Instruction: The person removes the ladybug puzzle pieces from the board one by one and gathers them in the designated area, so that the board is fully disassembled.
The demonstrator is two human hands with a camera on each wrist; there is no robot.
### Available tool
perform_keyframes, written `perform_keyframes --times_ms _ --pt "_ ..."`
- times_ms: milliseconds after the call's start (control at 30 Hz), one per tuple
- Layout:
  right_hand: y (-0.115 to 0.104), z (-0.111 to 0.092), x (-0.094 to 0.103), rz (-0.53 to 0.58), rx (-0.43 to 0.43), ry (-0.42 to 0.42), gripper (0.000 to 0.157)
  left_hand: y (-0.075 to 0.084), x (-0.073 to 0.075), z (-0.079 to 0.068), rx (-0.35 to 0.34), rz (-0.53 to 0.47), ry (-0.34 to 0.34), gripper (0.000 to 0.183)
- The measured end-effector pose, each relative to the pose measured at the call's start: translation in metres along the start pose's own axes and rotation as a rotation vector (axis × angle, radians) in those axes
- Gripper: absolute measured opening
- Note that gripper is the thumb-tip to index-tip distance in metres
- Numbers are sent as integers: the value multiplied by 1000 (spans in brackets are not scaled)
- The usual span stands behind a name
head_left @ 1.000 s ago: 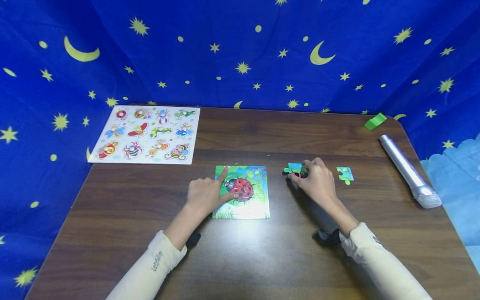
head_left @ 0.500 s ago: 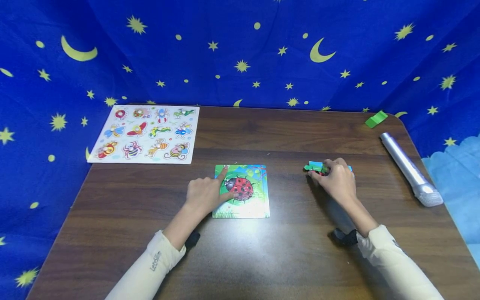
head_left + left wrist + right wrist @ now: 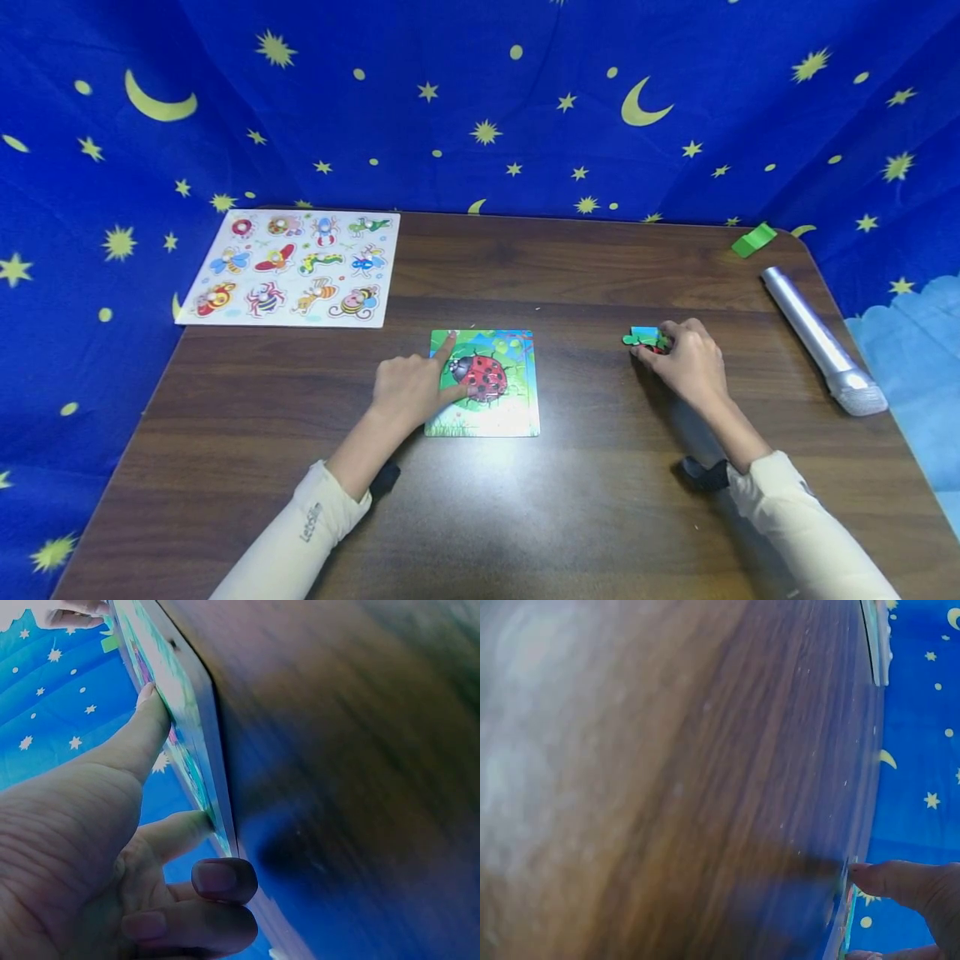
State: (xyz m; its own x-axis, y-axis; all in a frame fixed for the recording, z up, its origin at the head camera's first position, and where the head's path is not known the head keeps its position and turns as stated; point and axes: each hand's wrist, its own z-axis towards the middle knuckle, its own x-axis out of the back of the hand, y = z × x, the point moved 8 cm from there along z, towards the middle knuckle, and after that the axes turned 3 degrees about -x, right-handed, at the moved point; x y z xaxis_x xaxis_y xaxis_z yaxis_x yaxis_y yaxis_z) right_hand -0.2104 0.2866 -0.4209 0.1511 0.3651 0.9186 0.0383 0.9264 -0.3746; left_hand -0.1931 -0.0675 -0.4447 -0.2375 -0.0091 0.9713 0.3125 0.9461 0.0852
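Observation:
A square ladybug jigsaw puzzle (image 3: 498, 417) lies flat on the table in the middle of the head view. My left hand (image 3: 408, 387) rests at its left side, thumb and index finger spread across the picture. In the left wrist view the thumb and index finger touch the puzzle (image 3: 180, 682) while the other fingers curl beside its edge. To the right of it, my right hand (image 3: 692, 362) pinches a puzzle piece (image 3: 643, 335) of blue, green and red. The right wrist view catches that piece (image 3: 850, 915) edge-on at the fingertips. The spot under the right palm is hidden.
A white peg board (image 3: 296, 322) with insect pictures lies at the back left. Toward the table's right edge is a silver microphone (image 3: 817, 337), with a green block (image 3: 753, 240) behind it. A blue starry curtain (image 3: 420, 150) hangs behind the table (image 3: 480, 533).
My right hand has moved right with the pinched puzzle piece, and now covers the place where another loose piece lay. The left hand and the ladybug puzzle have stayed put.

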Motion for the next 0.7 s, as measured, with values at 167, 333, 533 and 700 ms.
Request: perform_keyframes --times_ms 167,333,533,700 --pt "3 2 -3 4 -8 -34 48 0 1 -1 -2 1 8 90" --pt "4 2 -5 13 0 -33 47 -1 0 -1 -1 -4 16 90" --pt "1 1 -2 30 28 10 45 -1 1 -1 -5 -2 28 90" --pt "-8 -1 0 62 32 22 50 0 1 0 -6 -1 26 90"
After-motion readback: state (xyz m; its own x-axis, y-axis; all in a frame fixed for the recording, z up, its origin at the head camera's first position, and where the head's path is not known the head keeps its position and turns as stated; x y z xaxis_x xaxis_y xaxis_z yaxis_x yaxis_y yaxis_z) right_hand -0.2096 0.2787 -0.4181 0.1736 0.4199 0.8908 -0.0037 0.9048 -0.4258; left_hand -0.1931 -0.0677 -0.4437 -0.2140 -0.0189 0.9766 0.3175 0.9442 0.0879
